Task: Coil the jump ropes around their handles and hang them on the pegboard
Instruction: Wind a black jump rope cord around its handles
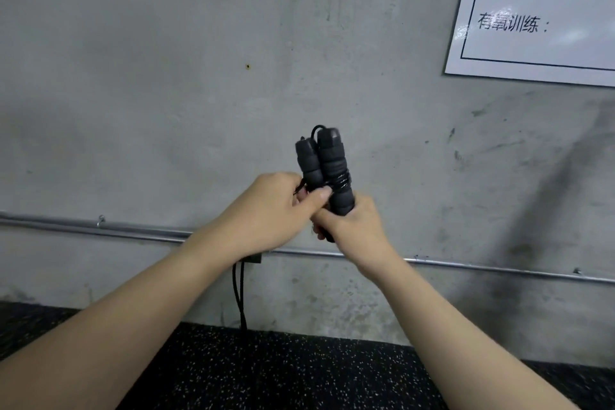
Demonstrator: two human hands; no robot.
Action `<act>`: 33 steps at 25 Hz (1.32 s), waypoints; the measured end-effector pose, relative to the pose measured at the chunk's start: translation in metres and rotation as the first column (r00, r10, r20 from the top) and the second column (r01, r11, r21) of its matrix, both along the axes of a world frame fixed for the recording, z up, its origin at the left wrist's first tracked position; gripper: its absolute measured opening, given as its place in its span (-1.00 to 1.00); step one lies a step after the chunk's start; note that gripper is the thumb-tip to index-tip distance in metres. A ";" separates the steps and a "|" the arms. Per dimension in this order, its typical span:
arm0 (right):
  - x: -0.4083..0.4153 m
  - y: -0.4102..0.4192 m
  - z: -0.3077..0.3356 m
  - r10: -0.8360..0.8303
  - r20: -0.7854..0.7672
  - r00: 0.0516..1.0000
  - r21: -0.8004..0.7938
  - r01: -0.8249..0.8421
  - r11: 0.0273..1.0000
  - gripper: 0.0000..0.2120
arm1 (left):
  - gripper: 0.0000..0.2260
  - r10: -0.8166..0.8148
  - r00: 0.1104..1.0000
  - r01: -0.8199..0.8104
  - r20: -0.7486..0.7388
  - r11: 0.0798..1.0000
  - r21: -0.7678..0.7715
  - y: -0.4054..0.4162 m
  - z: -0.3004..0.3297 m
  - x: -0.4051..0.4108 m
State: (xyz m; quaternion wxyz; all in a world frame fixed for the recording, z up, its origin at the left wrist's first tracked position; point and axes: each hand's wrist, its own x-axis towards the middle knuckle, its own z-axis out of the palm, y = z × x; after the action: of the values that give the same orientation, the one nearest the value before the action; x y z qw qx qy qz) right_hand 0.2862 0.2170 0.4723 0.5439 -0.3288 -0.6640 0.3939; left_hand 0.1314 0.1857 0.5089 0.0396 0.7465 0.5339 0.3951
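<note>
Two foam-covered handles [327, 173] sit side by side, upright, held out in front of a bare concrete wall [166, 60], with a few turns of thin black rope [342, 180] already wound around their middle. Going left to right: the left hand [276, 206] is curled in, thumb and fingers pinching the rope right where it meets the handles, and the right hand [352, 226] is wrapped around the bottom end of the pair, clamping them together.

My guess on handling: this thing looks light, the foam should be grippy and a bit squishy, and the cord looks springy, the kind that wants to unwind the second you let off tension. So I'd keep a thumb on the last wrap and hold low on the handles, like the right hand does, leaving the middle free for coils. Can't tell how much loose rope is left, the hands hide it.

Room stuff: a metal pipe [133, 231] runs along the wall at wrist level, and some dark cords [239, 296] hang from a small box on it down to the speckled black rubber floor [299, 369]. Up at the top right there's a white printed poster [539, 20] with Chinese text. No pegboard in view, so hanging it probably means turning somewhere else.
</note>
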 end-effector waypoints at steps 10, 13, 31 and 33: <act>-0.015 -0.011 0.003 0.345 0.155 0.926 -0.125 -0.328 0.936 -0.84 | -0.59 -0.131 0.983 0.135 0.129 0.991 -0.020 -0.002 -0.011 -0.039; -0.008 -0.019 0.018 0.564 0.126 0.816 -0.152 -0.546 0.824 -0.70 | -0.45 -0.281 0.952 0.288 0.125 0.956 -0.047 -0.009 0.002 -0.044; -0.034 -0.013 0.004 -0.222 0.386 0.895 0.188 0.160 0.969 -0.81 | -0.45 -0.001 0.990 0.009 -0.138 0.999 0.054 -0.017 0.004 -0.034; -0.016 -0.014 0.018 0.157 0.364 0.918 -0.037 -0.154 0.987 -0.77 | -0.44 -0.111 0.991 0.110 -0.072 0.994 -0.018 -0.016 0.010 -0.046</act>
State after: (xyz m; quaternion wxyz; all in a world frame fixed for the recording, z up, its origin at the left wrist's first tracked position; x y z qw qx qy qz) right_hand 0.2703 0.2029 0.4902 0.3765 -0.3446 -0.7760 0.3705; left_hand 0.0850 0.1693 0.5190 0.0473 0.7884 0.4958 0.3610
